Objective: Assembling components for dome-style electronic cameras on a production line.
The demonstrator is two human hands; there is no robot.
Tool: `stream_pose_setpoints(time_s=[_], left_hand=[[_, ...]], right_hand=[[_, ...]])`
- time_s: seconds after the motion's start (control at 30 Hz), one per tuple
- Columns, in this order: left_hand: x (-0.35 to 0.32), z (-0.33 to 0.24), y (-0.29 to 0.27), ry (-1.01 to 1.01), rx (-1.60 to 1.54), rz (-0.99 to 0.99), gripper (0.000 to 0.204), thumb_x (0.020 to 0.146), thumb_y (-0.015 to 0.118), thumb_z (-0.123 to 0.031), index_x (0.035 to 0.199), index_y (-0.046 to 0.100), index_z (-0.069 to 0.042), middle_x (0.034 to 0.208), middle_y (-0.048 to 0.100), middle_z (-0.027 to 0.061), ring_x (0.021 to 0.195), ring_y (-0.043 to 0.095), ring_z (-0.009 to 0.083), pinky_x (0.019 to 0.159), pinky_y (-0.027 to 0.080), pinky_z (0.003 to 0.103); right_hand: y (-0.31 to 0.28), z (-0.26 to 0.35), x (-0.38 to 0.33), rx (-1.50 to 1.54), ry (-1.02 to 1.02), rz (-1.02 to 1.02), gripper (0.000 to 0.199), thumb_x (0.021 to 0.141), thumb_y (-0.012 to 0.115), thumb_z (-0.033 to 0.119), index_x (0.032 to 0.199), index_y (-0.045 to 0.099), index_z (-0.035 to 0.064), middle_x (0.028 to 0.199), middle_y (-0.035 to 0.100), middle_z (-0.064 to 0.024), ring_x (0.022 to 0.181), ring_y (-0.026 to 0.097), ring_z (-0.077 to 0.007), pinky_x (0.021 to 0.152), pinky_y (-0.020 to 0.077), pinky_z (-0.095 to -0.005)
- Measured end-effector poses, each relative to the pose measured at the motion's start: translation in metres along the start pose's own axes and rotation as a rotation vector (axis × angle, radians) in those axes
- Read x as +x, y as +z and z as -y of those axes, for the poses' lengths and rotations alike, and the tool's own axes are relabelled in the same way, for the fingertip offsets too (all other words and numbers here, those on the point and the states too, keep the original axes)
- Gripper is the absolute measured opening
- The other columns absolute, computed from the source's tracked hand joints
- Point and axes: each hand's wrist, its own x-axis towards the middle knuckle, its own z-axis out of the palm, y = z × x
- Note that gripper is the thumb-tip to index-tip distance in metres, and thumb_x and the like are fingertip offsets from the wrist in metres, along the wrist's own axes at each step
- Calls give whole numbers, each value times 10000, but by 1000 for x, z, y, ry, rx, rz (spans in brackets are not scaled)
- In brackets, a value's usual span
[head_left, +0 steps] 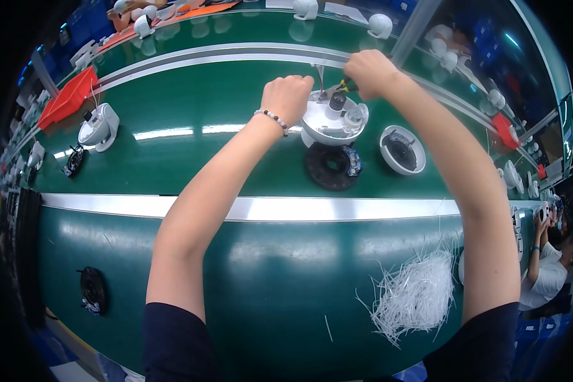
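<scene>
My right hand [370,72] is closed round the handles of small pliers [347,86] with yellow and black grips. Their jaws reach inside an opened round white housing [325,132], beside a black cylindrical part [337,101] standing in it. At the housing's left rim, my left hand [285,99] is closed, knuckles up; its fingertips are hidden, so what it grips does not show. Thin wires [321,75] rise near its fingers. Just below the housing lies a black disc [325,175] with a small blue circuit board. A white bowl-shaped shell [402,150] with a dark inside rests to the right.
A metal strip [267,209] crosses the green bench. Nearer me lie a heap of white plastic strips [415,294] and another black disc [93,290]. At left are a white device [100,127] and a red tray [70,97]. A co-worker [546,274] sits far right.
</scene>
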Motion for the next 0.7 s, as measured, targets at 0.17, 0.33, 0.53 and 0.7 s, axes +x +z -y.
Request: stream_pose_setpoints(time_s=[0.17,0.33,0.53,0.7], left_hand=[[-18,-14,-47,24,-447,-280,96,748,573,-141,771,630,-67,688,611,98,617,597,265,544,473,344],[-77,-110,-76,187,-597,70,286,752,590,-182,975,553,-6,833,573,163,797,560,313,718,449,389],[-98,-105,-40,-87,-235,291,936,591,737,-355,1342,227,-128,1384,65,237,1226,171,490,907,311,557],[-95,-131,-27,68,-130,204,610,574,742,-243,1125,510,-123,1415,27,184,1274,67,451,868,308,641]], right_hand=[[-27,-44,-56,46,236,-366,199,561,650,153,742,628,73,738,604,-112,753,599,-265,667,494,-367],[-81,-65,-151,449,461,-746,274,630,642,147,879,628,34,731,622,-108,645,604,-191,607,474,-285],[-111,27,-237,530,144,-558,302,497,642,82,792,578,64,662,519,-67,625,517,-228,574,416,-333],[-105,97,-261,665,19,-540,319,507,659,109,811,581,54,664,504,-65,621,494,-234,561,385,-342]])
